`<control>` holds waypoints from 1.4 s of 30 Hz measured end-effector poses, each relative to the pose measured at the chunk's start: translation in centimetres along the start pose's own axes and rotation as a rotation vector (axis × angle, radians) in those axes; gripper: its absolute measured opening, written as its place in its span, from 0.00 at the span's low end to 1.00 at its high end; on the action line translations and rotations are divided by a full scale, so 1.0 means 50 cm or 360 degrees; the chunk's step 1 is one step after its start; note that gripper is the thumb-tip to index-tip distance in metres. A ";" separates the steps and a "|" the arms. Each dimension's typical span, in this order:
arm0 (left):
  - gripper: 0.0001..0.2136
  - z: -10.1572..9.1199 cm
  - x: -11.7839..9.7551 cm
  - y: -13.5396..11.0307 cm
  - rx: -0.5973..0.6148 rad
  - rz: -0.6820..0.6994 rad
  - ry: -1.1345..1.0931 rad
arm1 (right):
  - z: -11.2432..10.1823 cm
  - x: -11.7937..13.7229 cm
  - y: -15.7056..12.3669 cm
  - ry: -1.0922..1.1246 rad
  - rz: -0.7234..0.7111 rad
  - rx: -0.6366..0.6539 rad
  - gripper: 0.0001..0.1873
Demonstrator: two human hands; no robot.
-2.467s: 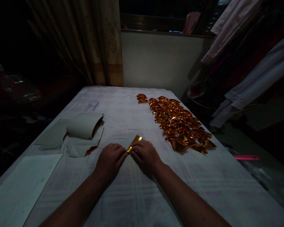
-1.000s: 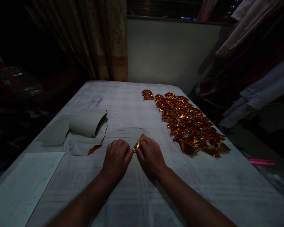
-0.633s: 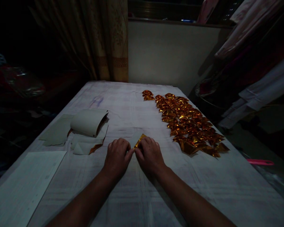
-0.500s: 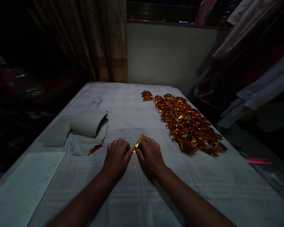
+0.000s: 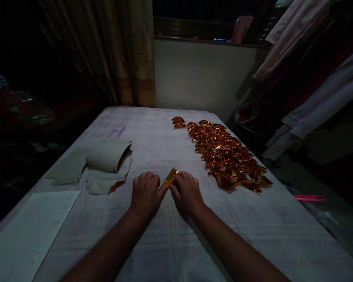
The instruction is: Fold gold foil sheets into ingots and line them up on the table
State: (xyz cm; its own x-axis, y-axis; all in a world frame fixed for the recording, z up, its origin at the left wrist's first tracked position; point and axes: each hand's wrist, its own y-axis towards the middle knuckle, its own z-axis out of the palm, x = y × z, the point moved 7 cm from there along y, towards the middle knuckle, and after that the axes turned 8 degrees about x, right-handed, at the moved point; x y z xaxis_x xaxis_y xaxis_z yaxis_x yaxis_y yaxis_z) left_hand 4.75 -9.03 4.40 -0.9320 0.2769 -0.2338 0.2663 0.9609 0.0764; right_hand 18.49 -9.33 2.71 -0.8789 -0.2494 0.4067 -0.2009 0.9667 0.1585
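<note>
Edged forward at the thumb since the earlier frame, the left hand (image 5: 145,192) pinches the foil (image 5: 170,176) with the right hand (image 5: 188,192), nearer its far end, long axis slanting away rightward.

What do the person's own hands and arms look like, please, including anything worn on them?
The left hand and right hand are bare, with no gloves. Both forearms are uncovered: no sleeve, watch or bracelet shows. Dim light hides finer details.
</note>
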 end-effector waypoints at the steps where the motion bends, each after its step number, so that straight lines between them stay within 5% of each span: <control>1: 0.11 0.001 -0.002 0.000 0.0003 -0.0011 0.0007 | 0.000 0.000 0.000 -0.0004 0.0003 0.0003 0.03; 16: 0.03 -0.004 0.035 -0.015 0.0031 0.0041 -0.0176 | -0.007 0.002 -0.004 0.0048 -0.0007 -0.0020 0.02; 21: 0.10 -0.024 0.000 -0.043 -0.0155 0.0149 -0.0225 | -0.008 0.004 -0.006 0.0044 -0.0039 -0.0079 0.03; 26: 0.13 0.003 -0.060 -0.063 -0.0064 0.0368 -0.0053 | -0.004 -0.001 -0.007 0.0079 -0.0037 -0.0089 0.03; 31: 0.13 0.023 -0.063 -0.058 -0.0012 0.0324 0.0130 | -0.007 -0.013 -0.008 0.0130 -0.0020 -0.0194 0.05; 42: 0.07 -0.004 -0.059 -0.055 0.0027 0.0325 0.0234 | -0.010 -0.047 -0.005 0.0216 -0.0008 -0.0188 0.21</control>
State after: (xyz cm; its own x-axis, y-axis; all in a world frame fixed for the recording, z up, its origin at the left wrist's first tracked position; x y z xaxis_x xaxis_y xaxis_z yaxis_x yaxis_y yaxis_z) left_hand 6.70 -12.49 5.07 -0.8839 0.4621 -0.0718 0.4555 0.8855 0.0913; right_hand 20.82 -9.03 2.17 -0.8099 -0.2672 0.5223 -0.1458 0.9540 0.2619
